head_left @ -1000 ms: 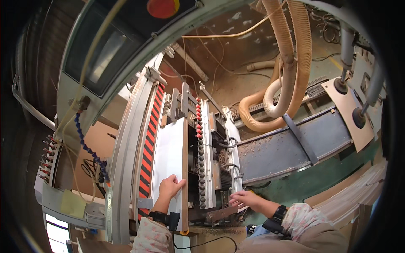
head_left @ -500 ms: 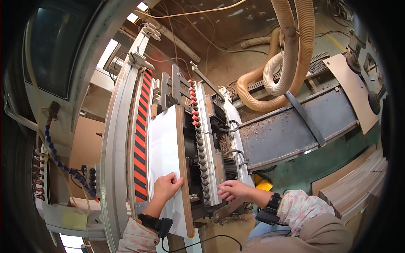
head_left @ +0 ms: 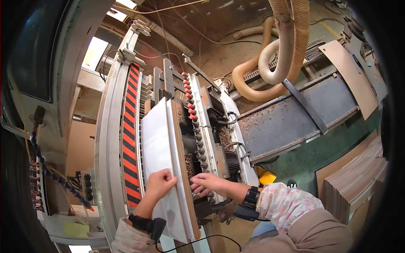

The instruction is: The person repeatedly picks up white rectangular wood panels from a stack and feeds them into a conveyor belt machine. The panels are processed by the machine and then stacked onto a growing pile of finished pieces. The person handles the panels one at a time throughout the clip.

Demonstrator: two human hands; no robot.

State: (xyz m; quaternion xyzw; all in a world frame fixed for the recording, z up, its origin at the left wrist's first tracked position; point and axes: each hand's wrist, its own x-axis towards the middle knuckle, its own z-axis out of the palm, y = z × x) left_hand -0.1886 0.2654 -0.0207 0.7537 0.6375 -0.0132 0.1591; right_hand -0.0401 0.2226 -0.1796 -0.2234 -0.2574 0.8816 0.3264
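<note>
A large white panel lies uppermost on a stack beside the striped rail. Its right edge stands apart from the white-faced, brown-edged panel beneath it. My left hand is closed at the upper panel's right edge, thumb and fingers pinching it. My right hand is just right of the brown edge, its fingers loosely bent and apart, with nothing visible in them. Under and behind that hand runs a row of dark and red-capped knobs on a white machine beam.
A red-and-black striped rail flanks the panels on the left. Ribbed hoses hang at the back right, above a grey bed strewn with chips. Stacked boards stand at the right. A black cable crosses in front.
The upper white panel has shifted left and parted from the brown-edged one below. My right hand has moved left toward the panels. The view has shifted slightly.
</note>
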